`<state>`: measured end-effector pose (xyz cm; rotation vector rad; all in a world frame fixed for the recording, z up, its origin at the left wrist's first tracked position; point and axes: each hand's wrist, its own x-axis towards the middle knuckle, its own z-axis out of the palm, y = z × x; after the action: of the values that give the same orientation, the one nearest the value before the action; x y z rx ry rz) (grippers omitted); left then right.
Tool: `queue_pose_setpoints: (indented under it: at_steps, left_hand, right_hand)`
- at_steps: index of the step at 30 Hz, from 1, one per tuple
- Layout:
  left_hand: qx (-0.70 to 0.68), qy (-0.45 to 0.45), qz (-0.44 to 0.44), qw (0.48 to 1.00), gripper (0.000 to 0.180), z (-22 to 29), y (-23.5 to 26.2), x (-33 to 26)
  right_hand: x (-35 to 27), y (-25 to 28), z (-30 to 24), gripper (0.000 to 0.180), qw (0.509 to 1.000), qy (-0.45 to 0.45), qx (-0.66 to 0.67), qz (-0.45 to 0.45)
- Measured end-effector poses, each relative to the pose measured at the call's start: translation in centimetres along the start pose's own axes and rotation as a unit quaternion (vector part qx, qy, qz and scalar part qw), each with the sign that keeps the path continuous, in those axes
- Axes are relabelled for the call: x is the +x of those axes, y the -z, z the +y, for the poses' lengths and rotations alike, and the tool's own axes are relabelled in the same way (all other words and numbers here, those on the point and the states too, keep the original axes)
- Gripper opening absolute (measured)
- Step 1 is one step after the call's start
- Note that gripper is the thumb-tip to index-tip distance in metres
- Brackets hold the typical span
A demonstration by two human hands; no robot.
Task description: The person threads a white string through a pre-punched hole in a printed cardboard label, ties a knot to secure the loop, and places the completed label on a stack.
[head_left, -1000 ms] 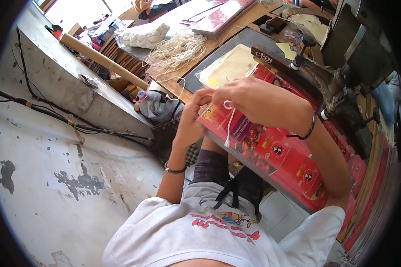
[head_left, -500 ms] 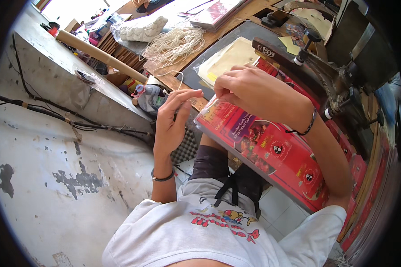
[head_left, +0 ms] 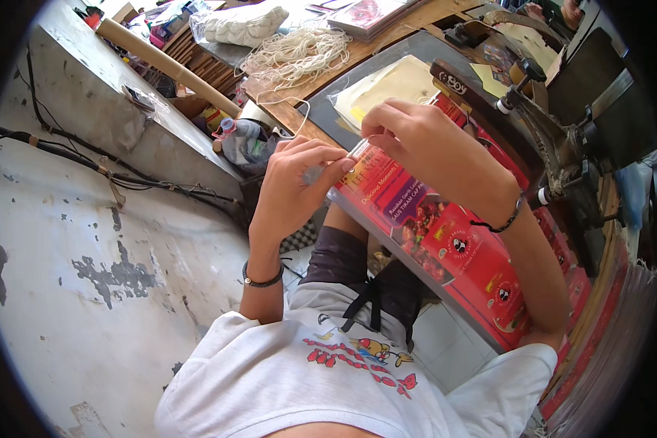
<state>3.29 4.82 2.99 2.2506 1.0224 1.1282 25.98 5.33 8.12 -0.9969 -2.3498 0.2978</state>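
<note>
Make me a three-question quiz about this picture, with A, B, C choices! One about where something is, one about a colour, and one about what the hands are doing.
1. Where is the pile of pale string?
A. On the wooden table beyond the hands
B. On the person's lap
C. On the grey wall at the left

2. What colour is most of the flat packet under the hands?
A. Green
B. Red
C. Blue

3. What are the left hand and right hand doing?
A. Lying flat and open
B. Both hanging at the person's sides
C. Pinching at the packet's top edge

Answers:
1. A, the string lies on the wooden table past the hands.
2. B, the packet's printed face is mainly red.
3. C, both hands' fingertips meet at the packet's upper corner, closed on it.
</note>
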Motion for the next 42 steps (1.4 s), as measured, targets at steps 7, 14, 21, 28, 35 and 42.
queue_pose_setpoints:
  at_steps: [7,14,21,28,35,42]
  left_hand:
    - [-0.037,0.031,0.008,0.999,0.014,-0.2,0.4,0.1]
    - [0.040,-0.044,0.058,0.997,0.012,-0.3,0.1,0.1]
    - [0.052,-0.036,0.073,0.995,0.011,-0.2,0.1,0.1]
    - [0.022,-0.019,0.062,0.998,0.010,-0.1,0.4,0.1]
    - [0.049,0.052,0.008,0.997,0.022,0.6,0.6,-1.1]
    - [0.209,0.042,-0.021,0.977,0.037,3.2,0.2,-2.7]
  right_hand:
    - [0.1,-1.4,-0.7,0.016,0.998,0.057,0.035,0.002]
    - [0.1,-2.1,-0.6,0.012,0.996,0.068,-0.022,0.048]
    - [0.3,-2.6,-1.1,0.012,0.997,0.011,0.047,0.059]
    - [0.3,-2.1,-1.2,0.012,0.997,0.020,0.049,0.049]
    - [0.4,-1.8,-1.2,0.017,0.993,-0.059,0.084,0.065]
    - [0.7,0.1,-1.6,0.018,0.992,-0.046,0.055,0.103]
